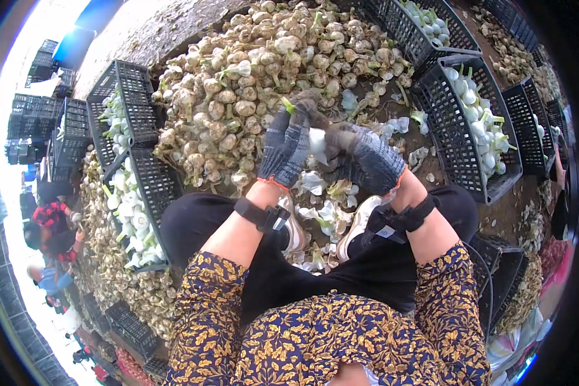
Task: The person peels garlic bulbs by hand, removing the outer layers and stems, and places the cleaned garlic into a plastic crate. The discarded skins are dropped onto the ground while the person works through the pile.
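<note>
My left hand [287, 138], in a grey knit glove with dark, dirty fingers, is closed round a garlic bulb; its green stem end [288, 105] sticks out above the fingers. My right hand [370, 154], gloved the same way, is closed against the white side of the bulb [317, 140]. Both hands meet over the near edge of a big heap of dirty, unpeeled garlic [244, 90]. Below them, loose white skins [327, 215] lie on the ground between my shoes.
Black crates of cleaned garlic stand at the left [153, 193] and right [449, 138], with another at the upper right [408, 32]. An empty-looking dark crate [495, 264] is beside my right knee. People [55, 225] sit at the far left near more garlic.
</note>
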The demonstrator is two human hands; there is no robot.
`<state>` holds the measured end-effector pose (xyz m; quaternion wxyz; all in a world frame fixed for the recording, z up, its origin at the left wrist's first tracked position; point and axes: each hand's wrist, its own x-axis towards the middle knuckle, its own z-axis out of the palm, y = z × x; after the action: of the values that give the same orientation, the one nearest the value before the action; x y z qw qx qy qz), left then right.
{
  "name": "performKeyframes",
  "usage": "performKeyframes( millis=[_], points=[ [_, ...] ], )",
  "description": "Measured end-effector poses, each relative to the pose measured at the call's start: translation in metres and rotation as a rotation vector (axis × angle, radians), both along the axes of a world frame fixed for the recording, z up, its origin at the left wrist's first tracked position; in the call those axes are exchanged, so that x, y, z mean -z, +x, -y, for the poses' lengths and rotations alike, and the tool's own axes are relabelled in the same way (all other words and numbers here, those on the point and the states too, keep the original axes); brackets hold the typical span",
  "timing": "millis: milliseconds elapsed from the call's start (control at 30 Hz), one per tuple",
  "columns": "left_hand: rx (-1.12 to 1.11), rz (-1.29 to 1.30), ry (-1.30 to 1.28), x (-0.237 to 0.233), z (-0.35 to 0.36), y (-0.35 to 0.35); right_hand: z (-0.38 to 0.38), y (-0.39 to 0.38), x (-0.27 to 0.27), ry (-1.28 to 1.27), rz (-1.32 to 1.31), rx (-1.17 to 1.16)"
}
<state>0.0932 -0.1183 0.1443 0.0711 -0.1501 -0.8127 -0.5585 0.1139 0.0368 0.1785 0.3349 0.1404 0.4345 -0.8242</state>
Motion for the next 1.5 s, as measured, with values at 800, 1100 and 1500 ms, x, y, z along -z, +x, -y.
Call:
performKeyframes(
  millis=[800, 1100, 1500],
  points=[
    [-0.066, 0.528, 0.224, 0.072, 0.032, -0.027, 0.006, 0.015, -0.006, 0.912, -1.283, -0.108],
    [-0.403, 0.798, 0.421, 0.03, 0.015, -0.022, 0.008, 0.033, 0.0, 0.95, -1.268, -0.435],
    [-0.523, 0.763, 0.131, 0.011, 0.003, -0.021, 0.014, 0.019, -0.003, 0.898, -1.26, -0.268]
  ],
)
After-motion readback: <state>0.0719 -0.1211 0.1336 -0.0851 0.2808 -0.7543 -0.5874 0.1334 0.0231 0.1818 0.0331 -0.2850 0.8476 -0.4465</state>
